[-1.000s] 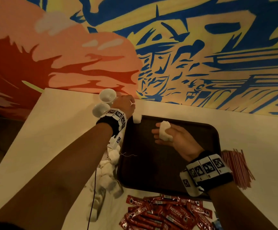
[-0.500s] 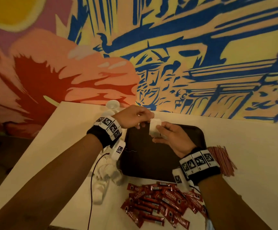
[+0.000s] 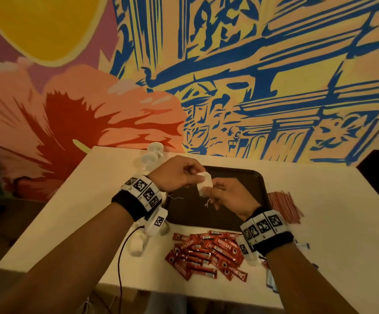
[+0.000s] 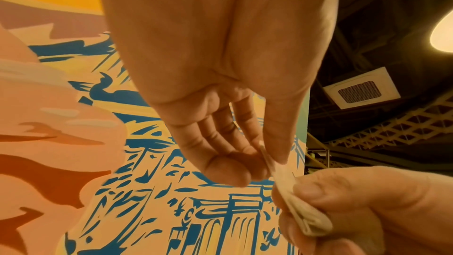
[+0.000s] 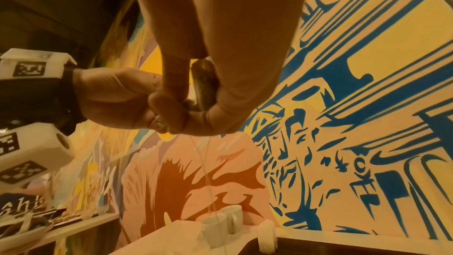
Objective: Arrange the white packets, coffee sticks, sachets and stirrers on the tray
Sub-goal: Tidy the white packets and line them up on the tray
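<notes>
**Tray work barely begun: one white packet held between two hands above the tray**

A person's left hand (image 3: 179,174) and right hand (image 3: 229,194) both pinch a single white packet (image 3: 204,185) in midair over the dark tray (image 3: 247,184), thumb and fingers of each closed on opposite edges, a thread dangling beneath. In the right wrist view one small white packet (image 5: 267,237) stands at the tray's far corner; otherwise the tray's visible surface looks bare. Still off the tray: the red coffee sticks (image 3: 206,252) heaped on the tabletop (image 3: 342,223) at its near edge, more white packets (image 3: 136,244) below the left wrist, and the red stirrers (image 3: 283,206) just right of the tray. Sachets cannot be told apart here. By appearances, nearly all sorting remains.
</notes>
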Demonstrator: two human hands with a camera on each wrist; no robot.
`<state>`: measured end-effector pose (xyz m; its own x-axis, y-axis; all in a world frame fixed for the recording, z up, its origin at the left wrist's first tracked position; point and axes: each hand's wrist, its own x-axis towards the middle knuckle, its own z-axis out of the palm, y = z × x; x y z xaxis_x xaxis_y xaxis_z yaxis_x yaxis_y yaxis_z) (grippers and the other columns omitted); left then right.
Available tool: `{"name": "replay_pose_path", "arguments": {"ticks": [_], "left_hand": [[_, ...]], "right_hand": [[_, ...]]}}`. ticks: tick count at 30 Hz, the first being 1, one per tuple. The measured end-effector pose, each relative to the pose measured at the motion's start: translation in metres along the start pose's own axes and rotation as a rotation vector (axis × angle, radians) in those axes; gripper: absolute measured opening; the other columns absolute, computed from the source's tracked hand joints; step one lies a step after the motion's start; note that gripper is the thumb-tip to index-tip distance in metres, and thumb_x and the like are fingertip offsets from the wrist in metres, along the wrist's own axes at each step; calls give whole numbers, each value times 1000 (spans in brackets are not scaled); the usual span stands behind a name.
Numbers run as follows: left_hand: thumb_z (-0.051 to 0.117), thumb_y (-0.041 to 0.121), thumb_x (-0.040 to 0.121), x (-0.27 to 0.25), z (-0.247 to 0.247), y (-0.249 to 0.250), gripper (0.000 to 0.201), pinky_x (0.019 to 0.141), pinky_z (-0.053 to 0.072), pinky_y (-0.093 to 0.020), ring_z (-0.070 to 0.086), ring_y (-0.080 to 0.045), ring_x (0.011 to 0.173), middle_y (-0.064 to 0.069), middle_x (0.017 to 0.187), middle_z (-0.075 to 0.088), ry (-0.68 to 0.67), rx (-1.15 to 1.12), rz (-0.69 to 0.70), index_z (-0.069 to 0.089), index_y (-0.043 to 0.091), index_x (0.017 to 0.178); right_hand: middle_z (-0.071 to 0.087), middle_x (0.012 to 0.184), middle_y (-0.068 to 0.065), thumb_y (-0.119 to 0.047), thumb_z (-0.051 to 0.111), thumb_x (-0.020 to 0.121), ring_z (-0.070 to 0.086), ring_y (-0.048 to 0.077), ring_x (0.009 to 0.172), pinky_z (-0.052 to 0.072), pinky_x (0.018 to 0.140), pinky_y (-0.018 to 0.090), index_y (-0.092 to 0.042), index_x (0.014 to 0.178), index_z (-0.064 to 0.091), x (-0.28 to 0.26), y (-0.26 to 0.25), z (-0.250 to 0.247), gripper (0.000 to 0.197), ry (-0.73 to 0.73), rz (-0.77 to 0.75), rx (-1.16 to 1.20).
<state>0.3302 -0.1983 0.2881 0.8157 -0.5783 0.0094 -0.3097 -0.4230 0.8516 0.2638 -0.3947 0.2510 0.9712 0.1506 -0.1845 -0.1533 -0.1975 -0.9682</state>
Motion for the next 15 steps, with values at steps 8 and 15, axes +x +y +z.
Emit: {"name": "replay_pose_path", "arguments": {"ticks": [8,15], "left_hand": [[75,26,89,-41,4,13,20,72,54,-35,64,-16,70,-15,88,72,-103,34,-44,74,17,107],[74,18,90,-59,0,23,11,67,54,-24,63,-8,64,0,74,72,-71,156,-5,78,19,100]], "right_hand": [[57,66,-1,-23,67,97,42,8,53,33,49,23,-9,105,76,-30,3,14,18,-32,35,-102],[48,62,-1,-26,71,95,36,10,51,30,49,24,-8,100,77,-52,4,17,20,-60,-6,-64]]}}
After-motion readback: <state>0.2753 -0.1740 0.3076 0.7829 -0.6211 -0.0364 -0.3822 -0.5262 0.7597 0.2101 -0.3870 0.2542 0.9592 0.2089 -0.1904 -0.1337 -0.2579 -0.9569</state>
